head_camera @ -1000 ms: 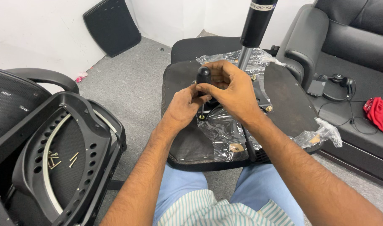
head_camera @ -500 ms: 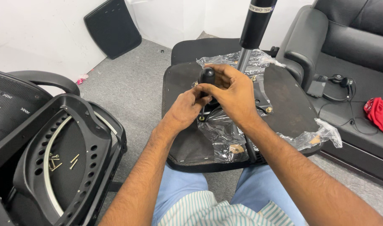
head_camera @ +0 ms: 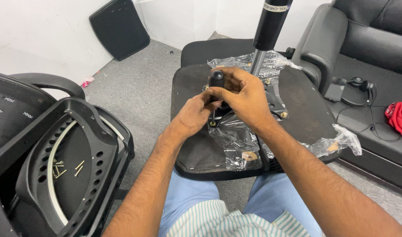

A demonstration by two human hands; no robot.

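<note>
- Head view: my right hand wraps a black-handled screwdriver, tip down at a screw.
- My left hand pinches the shaft low.
- Both over the upturned seat, beside the gas cylinder.

One view only, worn on the head, looking steeply down and forward over the lap. Close to both bare hands, left hand and right hand, which sit near the centre of the frame above the upturned black fabric-covered chair seat. Reaches out to the grey carpeted floor and white wall beyond. At the left edge, very near, a black plastic chair back shell; at the right edge, a black leather sofa.
</note>
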